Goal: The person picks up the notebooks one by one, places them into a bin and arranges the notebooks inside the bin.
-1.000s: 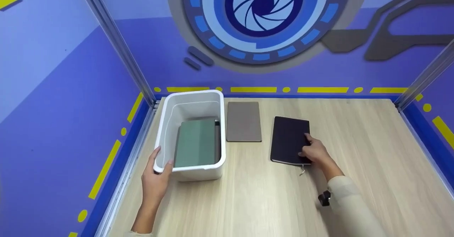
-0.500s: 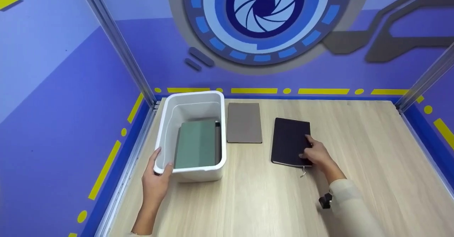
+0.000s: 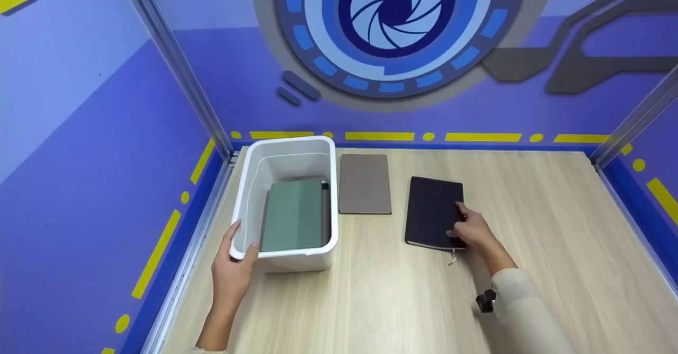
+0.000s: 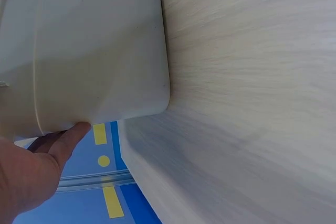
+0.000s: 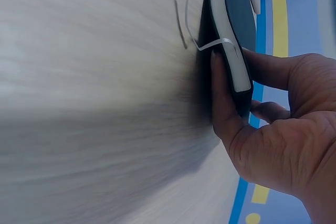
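A white plastic bin [image 3: 302, 260] stands at the left of the table. My left hand [image 3: 232, 274] grips its near left corner, thumb over the front rim and fingers along the left side; the left wrist view has fingers [image 4: 68, 140] against the bin wall. Inside lies a green notebook [image 3: 291, 216], covering most of a darker one beneath. My right hand [image 3: 474, 230] pinches the right edge of a black notebook [image 3: 431, 211]. From the right wrist, the notebook's white page block [image 5: 231, 51] sits between digits on both covers, a pale ribbon bookmark [image 5: 212, 44] trailing out.
A grey-brown notebook [image 3: 364, 184] lies flat between the bin and the black notebook. Blue panels with metal corner posts wall in the wooden table [image 3: 371, 301] at the back and both sides.
Both hands keep their places on the bin and the black notebook. The whole head view has shifted slightly; nothing on the table has visibly moved.
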`<state>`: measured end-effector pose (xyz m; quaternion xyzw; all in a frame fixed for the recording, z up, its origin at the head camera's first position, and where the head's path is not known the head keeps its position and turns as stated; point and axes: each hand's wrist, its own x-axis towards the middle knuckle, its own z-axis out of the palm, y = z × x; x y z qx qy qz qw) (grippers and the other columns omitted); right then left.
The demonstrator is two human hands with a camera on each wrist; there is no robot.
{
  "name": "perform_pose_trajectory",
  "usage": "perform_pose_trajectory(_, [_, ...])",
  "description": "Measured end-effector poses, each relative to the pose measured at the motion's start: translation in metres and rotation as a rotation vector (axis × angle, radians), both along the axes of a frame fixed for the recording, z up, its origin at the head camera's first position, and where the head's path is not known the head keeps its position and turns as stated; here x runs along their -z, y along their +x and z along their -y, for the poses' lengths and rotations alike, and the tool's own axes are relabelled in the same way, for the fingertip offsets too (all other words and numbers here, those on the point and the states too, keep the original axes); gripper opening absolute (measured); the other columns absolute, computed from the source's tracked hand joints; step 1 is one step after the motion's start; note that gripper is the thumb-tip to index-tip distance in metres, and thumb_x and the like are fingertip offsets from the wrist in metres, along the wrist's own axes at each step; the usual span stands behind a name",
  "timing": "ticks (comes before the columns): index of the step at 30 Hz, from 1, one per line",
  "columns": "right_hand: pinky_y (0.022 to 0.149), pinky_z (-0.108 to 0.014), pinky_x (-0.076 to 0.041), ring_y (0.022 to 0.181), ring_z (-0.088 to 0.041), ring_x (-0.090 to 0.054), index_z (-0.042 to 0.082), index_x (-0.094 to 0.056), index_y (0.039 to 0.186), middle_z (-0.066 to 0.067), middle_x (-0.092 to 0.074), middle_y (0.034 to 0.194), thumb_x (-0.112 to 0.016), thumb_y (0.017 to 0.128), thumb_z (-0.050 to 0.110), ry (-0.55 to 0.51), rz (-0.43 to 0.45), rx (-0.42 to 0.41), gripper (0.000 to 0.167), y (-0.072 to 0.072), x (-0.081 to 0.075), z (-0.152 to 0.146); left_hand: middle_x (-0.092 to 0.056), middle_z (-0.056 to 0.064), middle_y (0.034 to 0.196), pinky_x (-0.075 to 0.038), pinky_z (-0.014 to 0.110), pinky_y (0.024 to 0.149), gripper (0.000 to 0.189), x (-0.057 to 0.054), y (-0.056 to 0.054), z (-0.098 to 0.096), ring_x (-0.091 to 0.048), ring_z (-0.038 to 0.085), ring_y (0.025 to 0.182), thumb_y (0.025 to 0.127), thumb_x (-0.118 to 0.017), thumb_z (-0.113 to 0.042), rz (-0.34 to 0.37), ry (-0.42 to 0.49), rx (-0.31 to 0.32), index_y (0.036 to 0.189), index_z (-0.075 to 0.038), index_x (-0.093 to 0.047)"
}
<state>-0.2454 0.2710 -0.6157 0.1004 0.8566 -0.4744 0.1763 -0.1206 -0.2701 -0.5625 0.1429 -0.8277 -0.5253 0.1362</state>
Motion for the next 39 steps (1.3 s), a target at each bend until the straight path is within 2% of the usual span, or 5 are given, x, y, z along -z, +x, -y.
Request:
perform_pose_trajectory(5, [0.131,-0.058,-0.022,0.163,-0.052,-0.011,0.006,-0.01,0.171,-0.032,-0.006,0.176,-0.066,0.088,-0.001,0.005,-0.002,0.004,0.101,0.0004,0.0016,0.0002,-0.047,0.007,0.09,-0.04,0.026,0.056,0.063,-0.0004,0.0003,0.0015,-0.042,0.009,0.063,0.1,-0.075,-0.024,-0.007,-0.003,-0.001,0.158,-0.031,-0.051])
perform_pose_trajectory(12, [0.132,-0.058,-0.022,0.163,-0.052,-0.01,0.006,-0.01,0.171,-0.033,-0.006,0.175,-0.068,0.087,-0.001,-0.012,-0.013,-0.004,0.102,0.0004,0.0005,-0.0002,-0.058,0.013,0.113,-0.042,0.026,0.06,0.065,-0.003,0.0013,0.0027,-0.047,0.01,0.071,0.1,-0.076,-0.028,0.02,-0.002,0.005,0.159,-0.031,-0.05])
perform_pose_trajectory(20, [0.131,-0.057,-0.025,0.163,-0.051,-0.011,0.006,-0.01,0.171,-0.034,-0.006,0.175,-0.066,0.088,-0.002,-0.006,-0.015,-0.001,0.101,0.0006,0.0005,-0.0018,-0.053,0.01,0.095,-0.043,0.027,0.06,0.064,-0.0043,-0.0022,0.0031,-0.048,0.012,0.069,0.1,-0.077,-0.028,0.022,0.001,0.02,0.158,-0.032,-0.051])
perform_pose_trajectory(30, [0.131,-0.058,-0.024,0.163,-0.053,-0.008,0.006,-0.006,0.171,-0.032,-0.004,0.175,-0.064,0.091,-0.002,-0.02,0.004,-0.012,0.1,0.0034,0.0025,-0.0023,-0.052,0.015,0.161,-0.05,0.021,0.082,0.066,-0.0032,0.0007,0.0044,-0.057,0.028,0.125,0.1,-0.076,-0.028,0.053,0.02,0.029,0.161,-0.028,-0.048])
perform_pose_trajectory(39, [0.131,-0.058,-0.023,0.163,-0.051,-0.01,0.005,-0.008,0.171,-0.034,-0.007,0.175,-0.066,0.089,-0.003,-0.011,-0.006,-0.013,0.101,0.0004,-0.0008,-0.001,-0.054,0.012,0.101,-0.042,0.026,0.058,0.066,-0.0048,0.0011,0.0048,-0.044,0.007,0.064,0.099,-0.077,-0.029,0.04,0.012,0.013,0.159,-0.032,-0.05])
